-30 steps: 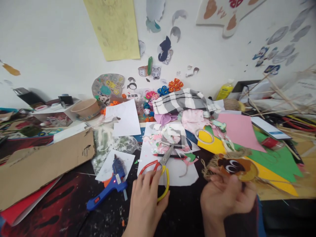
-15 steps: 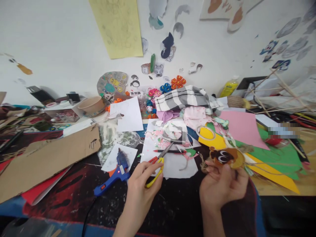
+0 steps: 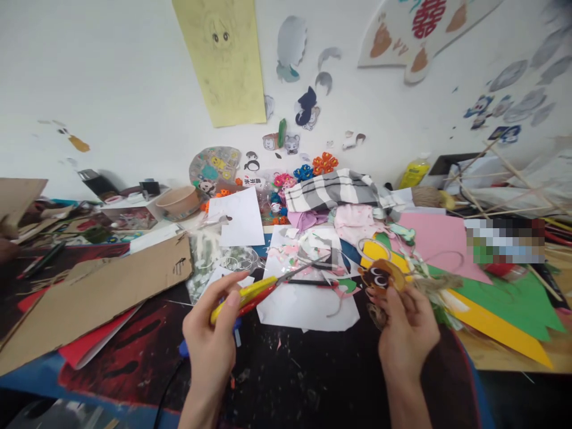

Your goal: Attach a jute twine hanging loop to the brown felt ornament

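My left hand [image 3: 210,333] is closed around scissors [image 3: 258,292] with yellow and red handles, their blades pointing away to the right over a white sheet [image 3: 308,310]. In my right hand [image 3: 404,328] a small brown cartoon cutout [image 3: 381,276] with big white eyes is pinched between thumb and fingers. A coil of twine [image 3: 378,316] hangs beside those fingers. Behind my left hand a blue glue gun [image 3: 183,349] is mostly hidden. On the white sheet lie a dark pencil [image 3: 308,282] and pink and green scraps.
Brown cardboard [image 3: 102,286] lies on the left of the table. Pink paper [image 3: 440,241], green paper [image 3: 504,298] and a yellow strip [image 3: 500,328] overlap on the right. Checked cloth [image 3: 339,193] is heaped at the back near a yellow bottle [image 3: 414,173].
My left hand has moved left and turned the scissors, covering the glue gun. My right hand has shifted slightly, still holding the cutout. The whole view has tilted up a little.
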{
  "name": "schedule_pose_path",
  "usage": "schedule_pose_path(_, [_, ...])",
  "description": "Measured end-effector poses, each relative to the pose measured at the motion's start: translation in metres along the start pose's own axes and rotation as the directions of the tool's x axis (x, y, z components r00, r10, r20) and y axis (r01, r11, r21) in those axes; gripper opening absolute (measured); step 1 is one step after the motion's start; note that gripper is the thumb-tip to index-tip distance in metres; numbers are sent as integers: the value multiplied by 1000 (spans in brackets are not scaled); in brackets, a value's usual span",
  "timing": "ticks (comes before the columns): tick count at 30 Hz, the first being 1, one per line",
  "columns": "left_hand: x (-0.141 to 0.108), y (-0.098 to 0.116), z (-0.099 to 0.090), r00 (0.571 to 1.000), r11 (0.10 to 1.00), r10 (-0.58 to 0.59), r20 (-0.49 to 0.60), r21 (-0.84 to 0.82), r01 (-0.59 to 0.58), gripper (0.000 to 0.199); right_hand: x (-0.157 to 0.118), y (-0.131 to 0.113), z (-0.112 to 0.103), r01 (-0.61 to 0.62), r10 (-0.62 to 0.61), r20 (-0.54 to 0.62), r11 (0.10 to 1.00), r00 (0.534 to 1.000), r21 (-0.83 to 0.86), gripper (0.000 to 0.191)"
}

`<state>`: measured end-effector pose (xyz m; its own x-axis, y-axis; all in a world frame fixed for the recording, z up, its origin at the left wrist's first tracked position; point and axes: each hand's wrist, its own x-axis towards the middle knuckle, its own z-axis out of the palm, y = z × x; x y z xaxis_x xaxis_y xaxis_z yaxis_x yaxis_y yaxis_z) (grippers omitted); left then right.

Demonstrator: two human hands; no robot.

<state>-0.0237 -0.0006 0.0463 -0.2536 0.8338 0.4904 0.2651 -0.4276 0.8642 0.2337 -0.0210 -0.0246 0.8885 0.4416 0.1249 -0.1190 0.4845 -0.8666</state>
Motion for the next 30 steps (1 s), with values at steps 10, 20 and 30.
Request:
schedule_pose_path(10, [0, -5, 100, 858, 796, 437, 269, 328, -509, 19, 63, -41, -18, -259, 232, 202, 959, 951, 118, 30])
schedule_pose_path(20, [-50, -22, 92, 710, 637, 164, 685, 476, -606, 33, 10, -43, -19, -202, 175, 285, 977, 942, 67, 22])
schedule_pose_path(30, [-81, -20, 43, 766, 771, 305, 565, 326, -547, 27, -39, 5, 5, -86, 141, 380, 984, 914, -159, 36])
